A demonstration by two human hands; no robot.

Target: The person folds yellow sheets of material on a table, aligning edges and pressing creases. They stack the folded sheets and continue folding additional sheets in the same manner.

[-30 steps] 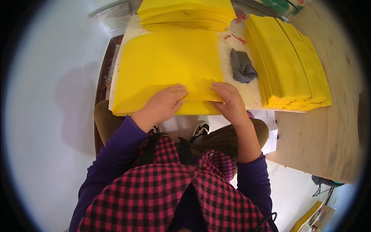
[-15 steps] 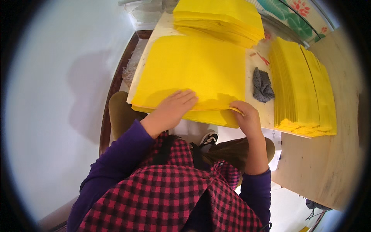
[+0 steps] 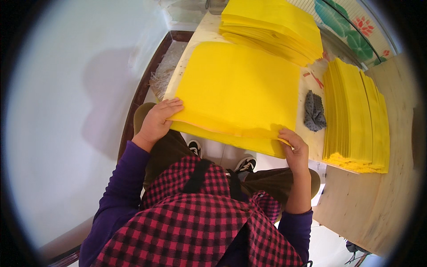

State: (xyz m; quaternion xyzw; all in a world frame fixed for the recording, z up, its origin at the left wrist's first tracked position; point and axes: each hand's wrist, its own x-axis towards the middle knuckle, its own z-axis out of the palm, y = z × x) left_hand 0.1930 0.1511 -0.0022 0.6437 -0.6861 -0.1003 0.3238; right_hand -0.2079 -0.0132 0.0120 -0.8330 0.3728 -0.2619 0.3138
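A wide yellow sheet (image 3: 240, 84), looking like soft non-woven fabric, lies flat in front of me on top of other yellow sheets. Its near edge is folded and overhangs the table's front edge. At the near left corner, my left hand (image 3: 158, 122) grips the edge, fingers laid on top and thumb toward the front. The near right corner is pinched between the thumb and fingers of my right hand (image 3: 294, 149). Beneath the folded edge, another yellow layer (image 3: 231, 141) hangs slightly lower.
Behind the sheet rises a thick yellow stack (image 3: 271, 26). Another yellow stack (image 3: 356, 120) stands to the right, with a crumpled dark grey cloth (image 3: 315, 111) and a small red item (image 3: 318, 80) nearer the middle. A white wall (image 3: 66, 111) borders the left.
My left hand has slid left along the near edge, from the middle to the left corner. My right hand keeps its pinch at the right corner. The whole view has shifted slightly.
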